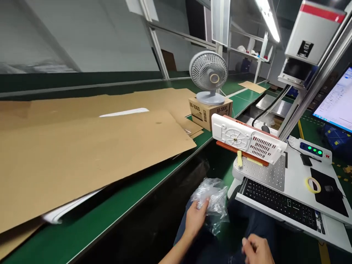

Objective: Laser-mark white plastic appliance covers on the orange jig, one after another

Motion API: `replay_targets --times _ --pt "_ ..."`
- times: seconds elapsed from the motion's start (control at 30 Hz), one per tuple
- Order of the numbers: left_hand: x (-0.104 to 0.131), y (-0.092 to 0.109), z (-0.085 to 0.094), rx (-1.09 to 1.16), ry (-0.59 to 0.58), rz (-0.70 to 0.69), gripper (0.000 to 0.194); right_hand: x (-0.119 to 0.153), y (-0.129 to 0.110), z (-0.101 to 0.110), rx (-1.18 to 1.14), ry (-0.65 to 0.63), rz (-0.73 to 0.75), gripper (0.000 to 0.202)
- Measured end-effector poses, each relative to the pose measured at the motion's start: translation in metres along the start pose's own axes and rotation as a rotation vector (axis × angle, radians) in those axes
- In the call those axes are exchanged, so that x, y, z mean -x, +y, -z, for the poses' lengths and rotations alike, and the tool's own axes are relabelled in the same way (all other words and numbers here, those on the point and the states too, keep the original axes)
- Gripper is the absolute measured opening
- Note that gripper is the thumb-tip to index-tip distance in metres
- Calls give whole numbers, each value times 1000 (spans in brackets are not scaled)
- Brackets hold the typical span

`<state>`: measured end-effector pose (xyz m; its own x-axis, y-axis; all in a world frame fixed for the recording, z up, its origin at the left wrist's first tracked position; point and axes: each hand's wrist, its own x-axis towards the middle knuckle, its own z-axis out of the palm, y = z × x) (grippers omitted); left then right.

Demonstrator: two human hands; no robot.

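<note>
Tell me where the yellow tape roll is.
In the head view, at right, the yellow tape roll lies over the left edge of the black mouse pad.

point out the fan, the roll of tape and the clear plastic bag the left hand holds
fan (211, 77): head view, on the grille, near its hub
tape (308, 186): head view, on the left side of the ring
bag (216, 198): head view, on its crumpled middle, right of the fingers

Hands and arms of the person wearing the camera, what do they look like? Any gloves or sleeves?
No gloves: the left hand and right hand are bare. The left forearm shows no sleeve, watch or bracelet. I see no rings or markings. The right forearm is out of view.
</note>
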<state>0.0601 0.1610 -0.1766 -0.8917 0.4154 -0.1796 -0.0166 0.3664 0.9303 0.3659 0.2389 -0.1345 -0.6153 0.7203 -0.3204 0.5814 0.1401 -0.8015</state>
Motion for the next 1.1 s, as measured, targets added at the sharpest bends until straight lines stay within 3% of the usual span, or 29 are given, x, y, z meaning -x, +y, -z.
replay_targets --times 0.07,0.13,0.2,0.27,0.37,0.43,0.5,0.57,0.63,0.7,0.8,0.87,0.93,1.03,1.1 --pt "24 36 -5 142 -112 -111 71 -11 -31 3 -296 175 133 57" --pt "49 70 -12 211 -346 -254 59 -22 -64 7 -519 277 191 74" --pt "71 96 -22 147 -615 -409 41 -33 -93 11 -645 254 195 87" --pt "86 115 -31 18 -781 -514 31 -44 -111 14 -707 209 167 82" --pt "89 137 -41 -103 -917 -580 25 -61 -114 26 -724 335 133 71" --pt "76 153 -41 -117 -1095 -592 24 -72 -103 44 -670 545 128 65" --pt "51 171 -38 -65 -1188 -593 41 -82 -89 73 -561 745 100 61" --pt "12 191 -33 32 -1037 -606 46 -88 -77 108 -431 919 68 65" --pt "-37 209 -25 124 -727 -644 43 -94 -69 144 -302 1014 70 83" --pt "-92 225 -15 191 -448 -661 44 -101 -68 174 -168 1028 107 92" --pt "-169 243 3 199 -119 -615 55 -119 -77 205 59 963 194 63" --pt "-208 252 11 179 39 -622 68 -138 -89 216 152 906 240 43" --pt "-236 258 12 173 80 -627 87 -157 -103 219 176 825 228 53" --pt "-262 260 5 197 -77 -581 112 -186 -124 216 196 721 168 106" --pt "-271 258 -3 195 -172 -557 113 -203 -132 212 194 717 210 112"
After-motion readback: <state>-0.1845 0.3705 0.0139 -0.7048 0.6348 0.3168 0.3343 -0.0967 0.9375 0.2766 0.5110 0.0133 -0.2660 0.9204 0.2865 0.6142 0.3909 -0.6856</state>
